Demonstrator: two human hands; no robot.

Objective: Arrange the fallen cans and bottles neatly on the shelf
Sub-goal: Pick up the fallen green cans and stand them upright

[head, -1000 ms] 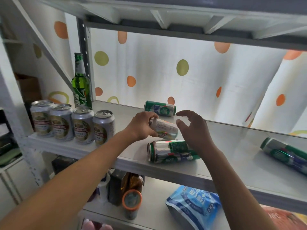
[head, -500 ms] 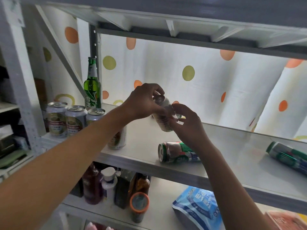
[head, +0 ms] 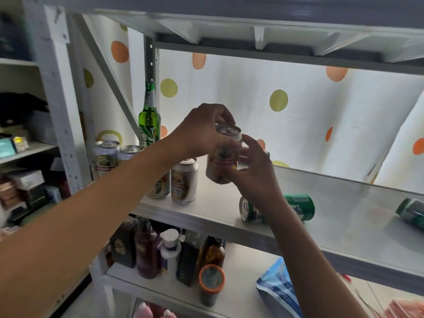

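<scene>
A silver can with a red band (head: pixel 222 165) is upright in the air just above the white shelf (head: pixel 339 214). My left hand (head: pixel 202 130) grips its top and upper side. My right hand (head: pixel 254 173) holds its lower right side with curled fingers. To its left stands a row of matching silver cans (head: pixel 184 181), partly hidden by my left forearm. A green can (head: pixel 298 206) lies on its side behind my right wrist. Another green can (head: pixel 411 210) lies at the right edge. A green bottle (head: pixel 149 118) stands upright at the back left.
A dotted white curtain (head: pixel 286 115) backs the shelf, and a grey upright post (head: pixel 58 99) stands at the left. The lower shelf holds dark bottles (head: pixel 146 251), a white bottle (head: pixel 170 253), an orange-lidded jar (head: pixel 211 283) and a blue bag (head: pixel 278 292).
The silver can went from lying on the shelf to being lifted and turned upright in both hands, and it has moved left toward the row of standing cans.
</scene>
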